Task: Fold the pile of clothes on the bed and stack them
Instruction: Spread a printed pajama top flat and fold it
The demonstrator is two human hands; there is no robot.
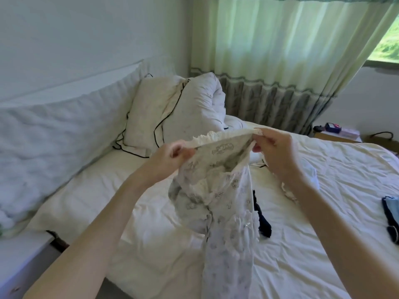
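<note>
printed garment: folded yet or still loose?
Loose. Both hands, left and right, pinch the printed garment by its top edge; it hangs bunched above the bed.

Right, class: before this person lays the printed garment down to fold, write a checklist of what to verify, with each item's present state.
1. Left hand grips the garment top edge: ok.
2. Right hand grips the same edge: ok.
3. Garment hangs flat: not ok, bunched.
4. Bed space below is free: not ok, dark clothing lies there.
5. Folded stack started: cannot tell.
</note>
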